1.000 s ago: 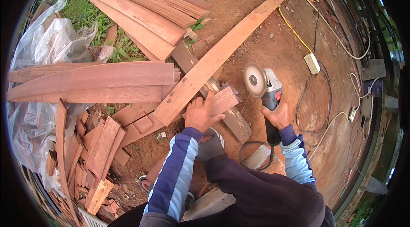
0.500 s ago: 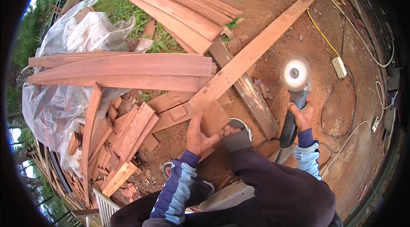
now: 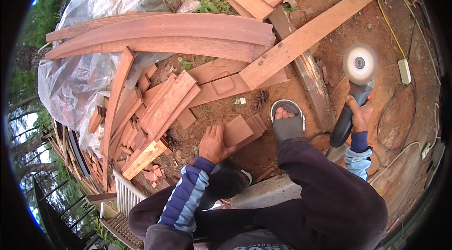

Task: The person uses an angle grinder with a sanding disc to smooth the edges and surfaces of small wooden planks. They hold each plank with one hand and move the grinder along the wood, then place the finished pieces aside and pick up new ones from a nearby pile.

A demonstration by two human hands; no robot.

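My right hand [image 3: 361,112] is wrapped round the dark body of an angle grinder [image 3: 342,127]. Its round disc [image 3: 360,63] points away from me and looks blurred, as if spinning. Low in the middle, my left hand [image 3: 213,145] grips the left end of a short reddish wooden block [image 3: 238,131], thumb along its near edge. That block rests on or against other short pieces [image 3: 257,125] near the ground. Part of the left fingers is hidden by the hand itself.
A long plank [image 3: 320,33] slants across an old beam [image 3: 322,104]. Curved boards [image 3: 160,33] and offcuts [image 3: 165,104] lie to the left beside plastic sheeting [image 3: 70,85]. My sandalled foot [image 3: 285,112] is close to the blocks. A cable with a white socket box [image 3: 404,71] runs at right.
My view has shifted, so the scene sits lower left to right differently. The wooden block, earlier held up before the plank, is now down by the other short pieces. The grinder stays in my right hand.
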